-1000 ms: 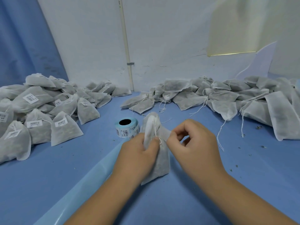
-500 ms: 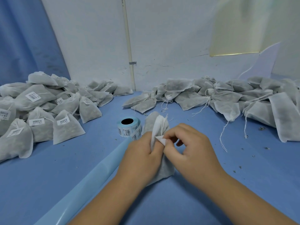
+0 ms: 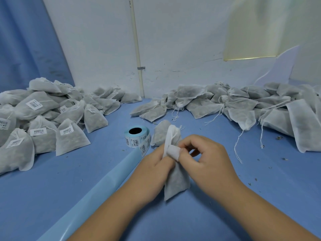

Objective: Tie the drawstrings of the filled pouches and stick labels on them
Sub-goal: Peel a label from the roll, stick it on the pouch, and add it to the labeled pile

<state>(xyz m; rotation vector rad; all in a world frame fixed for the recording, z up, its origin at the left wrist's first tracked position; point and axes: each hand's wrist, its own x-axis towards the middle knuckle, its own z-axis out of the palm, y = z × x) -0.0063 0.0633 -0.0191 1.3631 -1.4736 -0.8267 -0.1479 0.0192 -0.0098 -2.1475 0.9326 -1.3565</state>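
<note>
Where the blue table (image 3: 52, 197) reaches its left edge, item one: a heap of labelled pouches (image 3: 43, 122), necks drawn shut, white barcode labels facing up on several. Item two, near the middle: a label roll (image 3: 137, 138) standing on end, dark core opening upward, with its light blue backing strip (image 3: 104, 185) trailing from it toward me across the table. Item three: a filled pouch (image 3: 160, 133) lying just behind my hands and beside the roll; whether it is tied I cannot tell. Item four: my left hand (image 3: 156, 166), fingers curled round the neck of the pouch in hand (image 3: 175, 178), which stands upright between my two hands with its body hanging below my grip. Item five: a white label (image 3: 173, 152), curved against the gathered top of that pouch, print side not visible. Item six: my right hand (image 3: 206, 159), fingers curled in narrow, thumb and forefinger pinching the label. Item seven, far right: a heap of unlabelled pouches (image 3: 243, 105), their drawstrings (image 3: 237, 148) loose and trailing onto the table. Item eight: dark crumbs (image 3: 278, 137) scattered on the table near that heap.
</note>
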